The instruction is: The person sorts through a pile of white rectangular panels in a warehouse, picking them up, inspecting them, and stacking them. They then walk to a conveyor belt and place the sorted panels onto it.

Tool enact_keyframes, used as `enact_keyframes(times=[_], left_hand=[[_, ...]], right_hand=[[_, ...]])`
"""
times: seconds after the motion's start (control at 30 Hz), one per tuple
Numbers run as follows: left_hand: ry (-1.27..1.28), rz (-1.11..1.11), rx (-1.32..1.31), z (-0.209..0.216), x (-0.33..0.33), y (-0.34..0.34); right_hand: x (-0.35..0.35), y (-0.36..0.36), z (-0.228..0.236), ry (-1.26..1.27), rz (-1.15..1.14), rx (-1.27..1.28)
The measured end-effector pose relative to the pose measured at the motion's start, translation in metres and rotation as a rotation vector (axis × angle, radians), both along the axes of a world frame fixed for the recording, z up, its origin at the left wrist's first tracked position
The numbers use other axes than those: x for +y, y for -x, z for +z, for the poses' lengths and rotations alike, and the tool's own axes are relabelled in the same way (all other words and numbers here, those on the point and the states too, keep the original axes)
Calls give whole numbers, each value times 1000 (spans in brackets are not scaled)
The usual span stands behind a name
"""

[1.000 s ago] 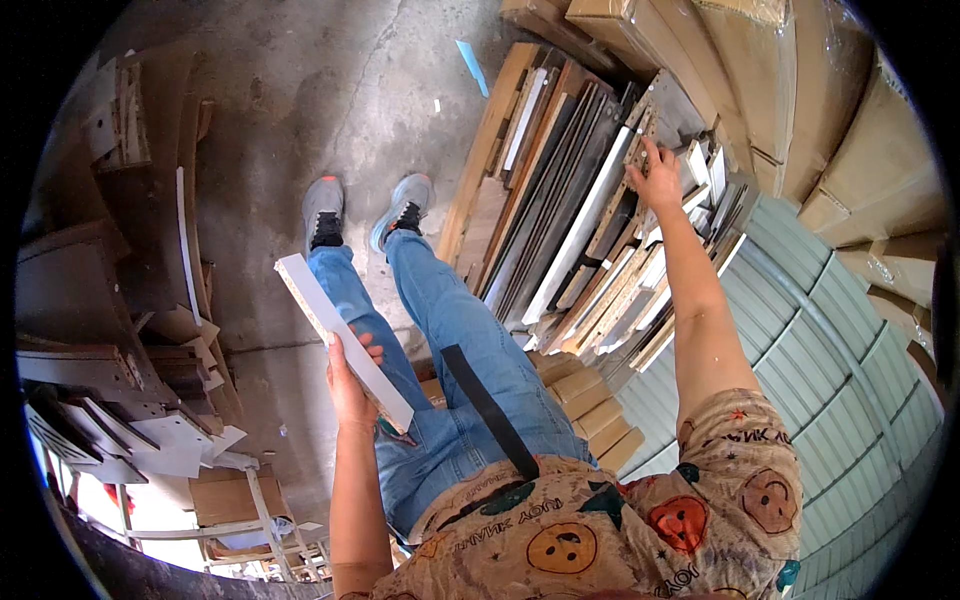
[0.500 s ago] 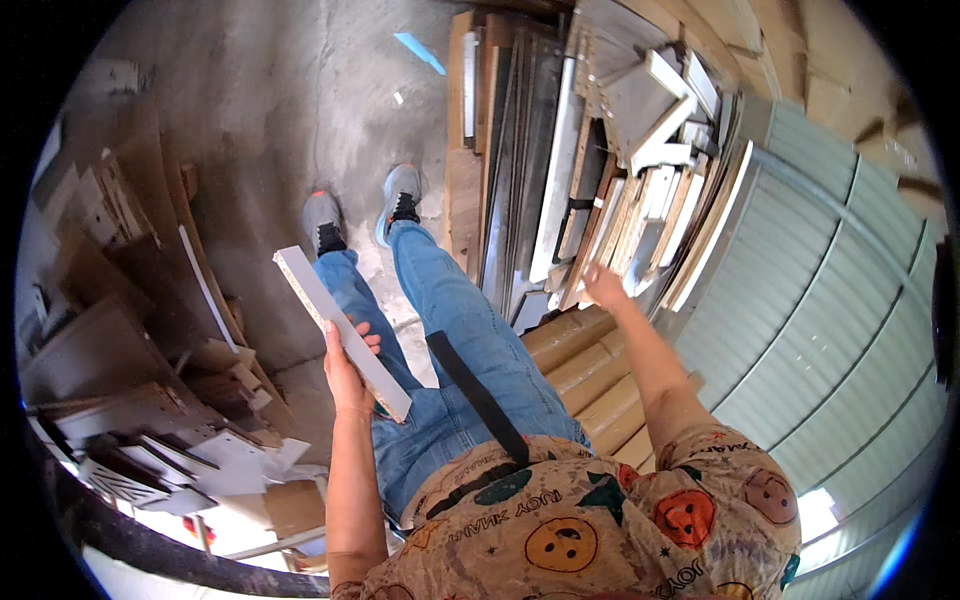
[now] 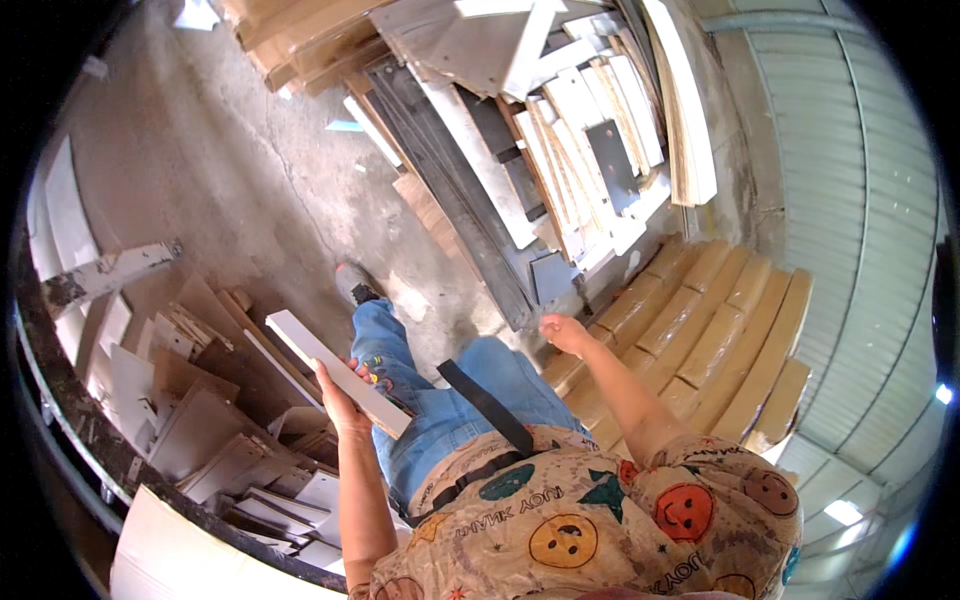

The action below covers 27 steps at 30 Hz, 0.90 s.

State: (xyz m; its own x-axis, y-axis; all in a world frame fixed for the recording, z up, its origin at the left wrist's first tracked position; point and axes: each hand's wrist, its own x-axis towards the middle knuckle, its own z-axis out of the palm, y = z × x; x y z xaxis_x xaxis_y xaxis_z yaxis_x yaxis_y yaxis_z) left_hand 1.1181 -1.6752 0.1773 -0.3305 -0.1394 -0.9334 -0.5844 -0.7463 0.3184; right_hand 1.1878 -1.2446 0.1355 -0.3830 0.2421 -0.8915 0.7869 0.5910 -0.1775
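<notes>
My left hand [image 3: 342,397] is closed round a narrow white chipboard strip [image 3: 330,370], thumb on its near side and fingertips showing past the far edge. The strip lies aslant in front of my left thigh, its raw brown edge partly visible. My right hand [image 3: 567,335] hangs out to the right of my knee with loosely curled fingers and nothing visible in them. It is nearest to the stacked brown wrapped packages [image 3: 690,330] and the small grey panel [image 3: 551,277] at the end of the board pile.
A large pile of boards and white strips [image 3: 570,150] stands ahead to the right. Offcuts [image 3: 210,420] lie heaped on the left behind a dark, worn rail [image 3: 75,400]. Concrete floor [image 3: 290,200] runs between them. A corrugated wall [image 3: 850,200] rises at the right.
My view has turned to the right and I have stepped along, so more of the brown packages shows. The chipboard strip stays in my left hand; my right hand has come lower and nearer.
</notes>
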Motion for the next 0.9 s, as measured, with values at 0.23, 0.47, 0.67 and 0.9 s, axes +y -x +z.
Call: enact_keyframes(times=[0.23, 0.47, 0.67, 0.9], left_hand=[[64, -242, 83, 10, 85, -81], [-14, -500, 96, 46, 180, -139], [97, -672, 219, 113, 231, -138], [230, -778, 307, 117, 231, -126]], right_hand=[[52, -124, -15, 20, -38, 124], [166, -346, -29, -157, 83, 140], [178, -447, -49, -344, -306, 98], [94, -434, -53, -194, -478, 354]])
